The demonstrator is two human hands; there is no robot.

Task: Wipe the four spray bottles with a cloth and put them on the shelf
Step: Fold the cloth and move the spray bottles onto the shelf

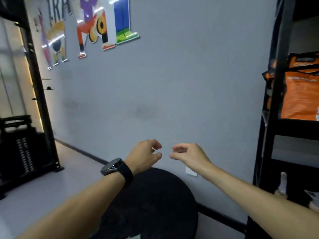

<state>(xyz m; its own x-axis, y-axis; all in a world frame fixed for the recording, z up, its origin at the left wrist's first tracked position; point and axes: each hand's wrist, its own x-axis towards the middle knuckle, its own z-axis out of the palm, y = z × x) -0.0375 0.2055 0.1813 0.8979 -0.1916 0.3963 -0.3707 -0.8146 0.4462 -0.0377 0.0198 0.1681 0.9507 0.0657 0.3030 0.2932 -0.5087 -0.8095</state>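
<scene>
My left hand [146,155], with a black watch on its wrist, and my right hand [187,155] are raised side by side in front of a grey wall. Their fingers are loosely curled and hold nothing; the fingertips nearly meet. Below them is a round black table [155,204]. A black shelf unit [269,118] stands at the right. On its low level a pale bottle-like shape [283,184] shows, blurred. No cloth is in view.
Orange bags [300,90] fill a middle level of the shelf unit. A black frame with stacked weights [22,149] stands at the left on a pale floor. Colourful figures [89,28] decorate the wall. A white socket [191,171] sits low on the wall.
</scene>
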